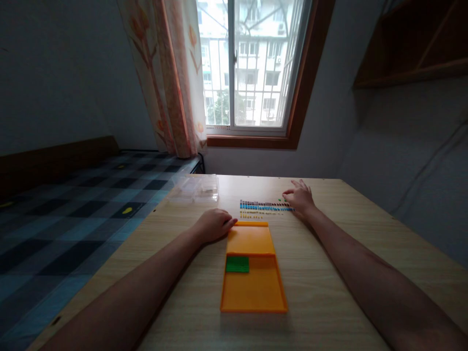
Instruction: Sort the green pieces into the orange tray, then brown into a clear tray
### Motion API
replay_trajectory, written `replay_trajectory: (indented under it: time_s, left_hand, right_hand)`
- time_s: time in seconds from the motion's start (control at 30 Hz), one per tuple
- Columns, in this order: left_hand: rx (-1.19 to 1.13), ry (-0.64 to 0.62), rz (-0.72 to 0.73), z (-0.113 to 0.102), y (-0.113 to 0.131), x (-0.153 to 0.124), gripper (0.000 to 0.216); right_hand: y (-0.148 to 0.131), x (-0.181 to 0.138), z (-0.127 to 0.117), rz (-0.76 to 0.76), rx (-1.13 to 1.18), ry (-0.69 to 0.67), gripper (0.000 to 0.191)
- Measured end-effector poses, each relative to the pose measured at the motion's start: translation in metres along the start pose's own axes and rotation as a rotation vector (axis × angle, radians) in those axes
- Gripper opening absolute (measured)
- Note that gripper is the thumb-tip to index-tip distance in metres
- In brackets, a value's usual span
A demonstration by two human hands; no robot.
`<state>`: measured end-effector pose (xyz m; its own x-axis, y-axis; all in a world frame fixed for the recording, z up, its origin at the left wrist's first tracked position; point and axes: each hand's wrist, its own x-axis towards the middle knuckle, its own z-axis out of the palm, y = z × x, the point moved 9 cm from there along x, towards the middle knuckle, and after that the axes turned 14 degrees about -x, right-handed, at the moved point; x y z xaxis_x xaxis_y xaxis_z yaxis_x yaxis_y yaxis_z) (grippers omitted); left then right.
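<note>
An orange tray (256,292) lies on the wooden table in front of me, with a small green studded plate (237,264) inside near its middle. My left hand (215,224) rests on the table against the tray's far left corner, fingers curled loosely and holding nothing. My right hand (300,197) is further out, fingers spread over the right end of rows of tiny coloured pieces (261,207). A small green piece (281,200) lies by its fingertips.
A clear plastic box (195,187) stands at the table's far left. A bed with a blue checked cover (73,209) runs along the left. Behind the table are a window, a patterned curtain and a wall shelf at upper right.
</note>
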<state>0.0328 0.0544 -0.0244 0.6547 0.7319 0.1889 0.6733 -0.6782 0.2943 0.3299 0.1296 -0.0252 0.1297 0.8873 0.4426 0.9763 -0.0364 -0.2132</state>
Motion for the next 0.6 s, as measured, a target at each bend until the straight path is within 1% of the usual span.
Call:
replay_trajectory:
  time_s: [0.07, 0.13, 0.2, 0.27, 0.3, 0.37, 0.43, 0.5, 0.6]
  left_hand:
    - [0.006, -0.003, 0.008, 0.001, 0.000, 0.000, 0.048]
    - [0.006, -0.002, 0.011, 0.001, 0.001, 0.000, 0.047]
    - [0.011, 0.001, 0.013, 0.001, 0.001, 0.000, 0.046]
    - [0.024, 0.011, 0.017, 0.000, 0.002, -0.001, 0.045]
    - [0.030, 0.014, 0.019, 0.000, 0.002, -0.001, 0.045]
    - [0.039, 0.015, 0.022, 0.000, 0.002, -0.001, 0.044]
    - [0.041, 0.015, 0.027, 0.000, 0.003, -0.001, 0.043]
    - [0.041, 0.018, 0.033, -0.001, 0.004, -0.001, 0.043]
    - [0.046, 0.021, 0.031, -0.001, 0.004, -0.001, 0.043]
  right_hand:
    - [-0.011, 0.003, -0.019, -0.046, 0.034, 0.013, 0.019]
    - [-0.030, 0.003, -0.039, -0.131, 0.086, -0.006, 0.021]
    - [-0.055, -0.002, -0.059, -0.244, 0.146, -0.059, 0.022]
    - [-0.086, -0.016, -0.080, -0.374, 0.202, -0.130, 0.020]
    - [-0.103, -0.026, -0.089, -0.457, 0.235, -0.177, 0.019]
    - [-0.141, -0.057, -0.104, -0.689, 0.325, -0.332, 0.019]
    - [-0.169, -0.088, -0.116, -0.843, 0.353, -0.456, 0.018]
    - [-0.189, -0.117, -0.118, -0.962, 0.308, -0.587, 0.017]
    - [-0.205, -0.153, -0.108, -1.072, 0.170, -0.749, 0.018]
